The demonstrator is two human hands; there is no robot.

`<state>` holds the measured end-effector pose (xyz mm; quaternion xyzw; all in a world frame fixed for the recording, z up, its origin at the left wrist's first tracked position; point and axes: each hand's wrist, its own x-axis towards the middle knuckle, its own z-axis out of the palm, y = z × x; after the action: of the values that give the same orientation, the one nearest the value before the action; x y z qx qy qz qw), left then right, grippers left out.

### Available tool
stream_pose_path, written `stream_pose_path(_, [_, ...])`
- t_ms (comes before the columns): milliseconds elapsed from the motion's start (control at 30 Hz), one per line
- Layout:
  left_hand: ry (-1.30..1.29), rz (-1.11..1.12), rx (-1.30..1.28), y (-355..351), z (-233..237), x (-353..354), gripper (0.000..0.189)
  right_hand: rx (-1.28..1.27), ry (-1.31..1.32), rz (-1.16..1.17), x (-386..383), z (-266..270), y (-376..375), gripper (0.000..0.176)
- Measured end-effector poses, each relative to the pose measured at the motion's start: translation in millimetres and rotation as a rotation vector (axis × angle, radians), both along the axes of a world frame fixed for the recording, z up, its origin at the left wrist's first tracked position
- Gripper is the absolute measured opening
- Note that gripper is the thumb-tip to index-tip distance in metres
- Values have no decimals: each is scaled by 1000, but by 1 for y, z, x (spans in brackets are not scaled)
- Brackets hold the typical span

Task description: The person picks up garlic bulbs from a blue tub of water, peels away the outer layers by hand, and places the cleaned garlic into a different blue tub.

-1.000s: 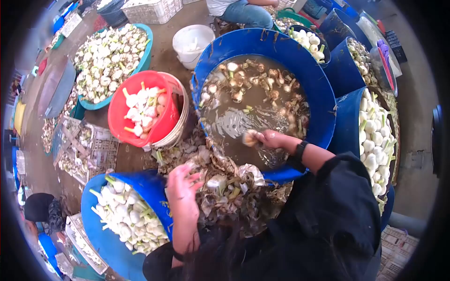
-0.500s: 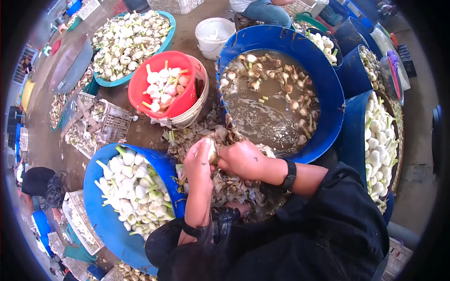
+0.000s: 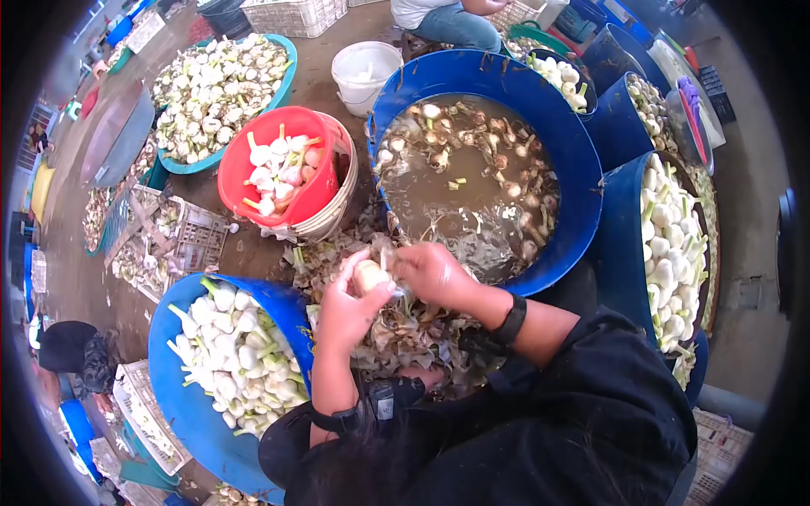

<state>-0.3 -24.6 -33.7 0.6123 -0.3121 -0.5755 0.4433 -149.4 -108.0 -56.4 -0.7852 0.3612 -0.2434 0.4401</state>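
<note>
My left hand (image 3: pixel 348 314) is closed around a pale garlic bulb (image 3: pixel 369 277), held over a heap of loose garlic skins (image 3: pixel 413 333). Close against the bulb, my right hand (image 3: pixel 436 275) pinches a thin, brownish garlic skin (image 3: pixel 385 250), slightly blurred by motion. Beyond both hands stands a large blue tub of murky water (image 3: pixel 460 198), in which unpeeled garlic bulbs (image 3: pixel 498 139) float. At my left, a tilted blue tub (image 3: pixel 181 413) holds peeled white garlic bulbs (image 3: pixel 240 350) with green stems.
A red basin (image 3: pixel 232 173) of pinkish garlic sits on stacked buckets behind the skins. Nearby are a white bucket (image 3: pixel 365 76), a teal tub of garlic (image 3: pixel 287 84) and a plastic crate (image 3: pixel 202 232). More peeled bulbs (image 3: pixel 671 253) fill a tub on the right. Other people sit farther off.
The bulb has turned into clearer view in my left hand. My right hand has drawn slightly away from it, with skin between the fingers. The whole view has shifted a little.
</note>
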Motion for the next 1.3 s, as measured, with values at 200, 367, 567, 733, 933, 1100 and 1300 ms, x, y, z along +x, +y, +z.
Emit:
stream_pose_path(200, [-910,-151,-540,0,5,-11,53,1308,-336,-139,-5,-2,-21,17])
stream_pose_path(367, [-244,276,-429,-1,-10,-17,28,1227,-764,-103,-6,21,-2,26])
stream_pose_path(567, [641,742,-101,2,-17,1,37,797,-491,172,-58,26,25,22])
stream_pose_path(733, [739,881,47,8,-24,16,32,975,-1219,53,-68,59,-13,32])
stream_pose_path(933, [870,1218,-15,28,-15,46,30,618,-783,196,-38,23,-17,27])
stream_pose_path(1100, [561,1223,-204,46,7,73,31,-185,378,339,9,27,22,16])
stream_pose_path(1300, [561,1925,-364,55,46,88,41,35,275,-99,1,-11,-68,16])
